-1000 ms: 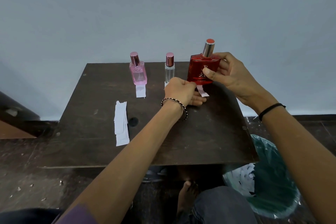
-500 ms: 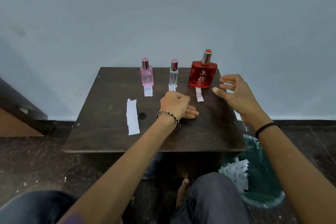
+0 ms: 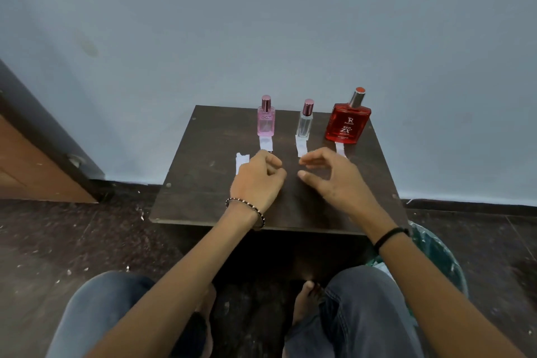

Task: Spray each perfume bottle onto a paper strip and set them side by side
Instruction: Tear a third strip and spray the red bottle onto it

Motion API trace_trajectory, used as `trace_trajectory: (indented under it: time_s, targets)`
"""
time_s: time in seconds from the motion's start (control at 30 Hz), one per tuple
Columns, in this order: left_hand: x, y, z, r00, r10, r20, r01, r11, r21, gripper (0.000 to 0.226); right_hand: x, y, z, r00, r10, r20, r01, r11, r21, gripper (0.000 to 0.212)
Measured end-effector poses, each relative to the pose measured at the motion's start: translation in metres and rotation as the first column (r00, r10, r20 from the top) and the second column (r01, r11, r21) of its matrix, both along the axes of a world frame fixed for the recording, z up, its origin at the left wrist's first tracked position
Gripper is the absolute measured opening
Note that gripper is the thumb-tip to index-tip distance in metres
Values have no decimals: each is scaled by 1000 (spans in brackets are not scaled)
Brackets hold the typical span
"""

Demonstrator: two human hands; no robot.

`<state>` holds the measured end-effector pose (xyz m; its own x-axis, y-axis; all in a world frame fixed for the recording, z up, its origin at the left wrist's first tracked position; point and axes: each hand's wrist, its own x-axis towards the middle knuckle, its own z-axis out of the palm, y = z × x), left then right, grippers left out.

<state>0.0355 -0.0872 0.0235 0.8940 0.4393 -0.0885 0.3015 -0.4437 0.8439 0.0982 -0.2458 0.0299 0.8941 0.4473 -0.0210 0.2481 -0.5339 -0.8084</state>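
Three perfume bottles stand in a row at the back of the dark wooden table [image 3: 203,183]: a pink bottle [image 3: 266,120], a small clear bottle [image 3: 305,122] and a large red bottle [image 3: 347,122]. Each has a white paper strip under its front: a left strip [image 3: 266,144], a middle strip [image 3: 301,147] and a right strip [image 3: 340,150]. My left hand [image 3: 257,180] hovers mid-table with fingers curled and nothing in it. My right hand [image 3: 328,177] is beside it, fingers apart, empty, partly covering the right strip.
A stack of spare white strips [image 3: 241,161] lies left of my left hand, partly hidden by it. A green-lined waste bin [image 3: 436,253] with paper scraps stands on the floor at the table's right front corner. A wooden door [image 3: 32,160] is at left. My knees sit below the table.
My right hand let go of the red bottle, which now stands on its strip, and drew back to mid-table. My left hand came off the strip and pulled back. The camera view has backed away.
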Motion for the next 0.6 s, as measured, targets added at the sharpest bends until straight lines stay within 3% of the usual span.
trace_trajectory:
  time_s: [0.1,0.2,0.33,0.6]
  targets:
    - [-17,25,-8,999,2,51,-19,939,344,14,-18,29,-1,993,114,41,-111,991,-70,26]
    - [-28,45,-19,999,-46,1,39,845,533,29,-33,53,-14,965,208,162,-188,974,-128,32]
    - [-37,61,-36,989,-115,-90,146,816,560,43,-47,72,-35,933,296,204,-255,945,-207,43]
    - [-50,90,-40,991,-99,-94,136,746,651,45,-59,95,-44,892,381,243,-280,889,-363,47]
